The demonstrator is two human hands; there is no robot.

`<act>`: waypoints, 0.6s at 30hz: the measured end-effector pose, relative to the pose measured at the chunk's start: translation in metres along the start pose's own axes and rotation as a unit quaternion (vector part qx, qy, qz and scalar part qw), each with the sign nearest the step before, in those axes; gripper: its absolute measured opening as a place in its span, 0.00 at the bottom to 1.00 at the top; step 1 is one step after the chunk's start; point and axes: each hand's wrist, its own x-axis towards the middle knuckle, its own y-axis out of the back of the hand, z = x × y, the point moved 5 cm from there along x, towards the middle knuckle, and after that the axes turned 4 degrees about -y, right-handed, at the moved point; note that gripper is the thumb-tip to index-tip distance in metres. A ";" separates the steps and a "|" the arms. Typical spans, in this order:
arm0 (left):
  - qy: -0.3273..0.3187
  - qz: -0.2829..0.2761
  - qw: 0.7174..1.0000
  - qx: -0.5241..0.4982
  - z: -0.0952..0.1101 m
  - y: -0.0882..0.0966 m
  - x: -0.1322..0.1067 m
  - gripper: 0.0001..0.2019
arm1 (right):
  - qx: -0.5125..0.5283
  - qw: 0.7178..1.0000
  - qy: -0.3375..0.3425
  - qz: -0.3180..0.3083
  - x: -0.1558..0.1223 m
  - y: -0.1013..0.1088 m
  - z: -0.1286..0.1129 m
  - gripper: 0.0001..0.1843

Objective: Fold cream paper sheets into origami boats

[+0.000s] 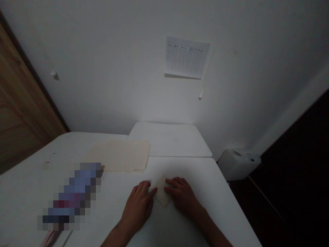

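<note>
A small cream-coloured folded paper (162, 197), diamond-shaped, lies flat on the white table (164, 233) between my hands. My left hand (138, 204) rests at its left corner, fingers curled, with the thumb pressed on the paper's edge. On the other side, my right hand (183, 196) bends over the paper. Its thumb and forefinger press close together on the right part, which they partly cover. Flat cream sheets (123, 155) lie beyond my left hand.
A blurred-out bluish item (74, 192) lies on the left of the table. A white board or tabletop (174, 139) adjoins the far edge by the wall. A printed table sheet (186, 58) hangs on the wall. A white plastic jug (238, 164) stands beyond the right edge.
</note>
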 end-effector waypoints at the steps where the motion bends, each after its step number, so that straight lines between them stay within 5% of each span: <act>1: 0.006 0.001 1.000 0.003 -0.001 0.002 -0.002 0.23 | 0.004 1.000 0.000 0.000 0.000 0.000 0.000 0.15; 13: 0.031 0.036 0.997 0.060 -0.004 0.007 -0.013 0.12 | 0.016 1.000 -0.010 -0.007 -0.001 0.004 -0.001 0.17; 18: -0.056 0.072 0.994 0.061 0.001 -0.007 -0.013 0.20 | 0.006 1.000 -0.017 -0.020 0.000 0.003 0.001 0.16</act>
